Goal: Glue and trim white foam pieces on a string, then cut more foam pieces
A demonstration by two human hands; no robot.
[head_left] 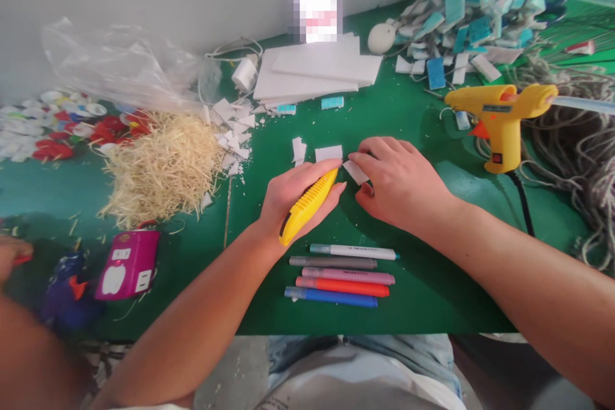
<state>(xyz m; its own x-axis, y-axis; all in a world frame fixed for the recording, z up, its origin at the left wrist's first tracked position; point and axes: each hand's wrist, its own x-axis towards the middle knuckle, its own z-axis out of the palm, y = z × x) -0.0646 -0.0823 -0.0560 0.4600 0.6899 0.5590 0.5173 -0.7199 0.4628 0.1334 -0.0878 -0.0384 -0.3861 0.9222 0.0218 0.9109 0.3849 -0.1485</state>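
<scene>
On the green surface [423, 282], just far of a row of markers [342, 274], my left hand [295, 195] has its fingers clamped on a yellow cutter [307, 205], tip at a white foam piece [356, 171] pinned under my right hand [401, 182]; a glue gun [502, 118] stands right.

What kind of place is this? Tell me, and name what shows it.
Most likely a craft or handicraft worktable. A yellow glue gun stands on the green table, white foam sheets are stacked at the back, and the left hand holds a yellow utility knife beside a small white piece under the right hand.
</scene>
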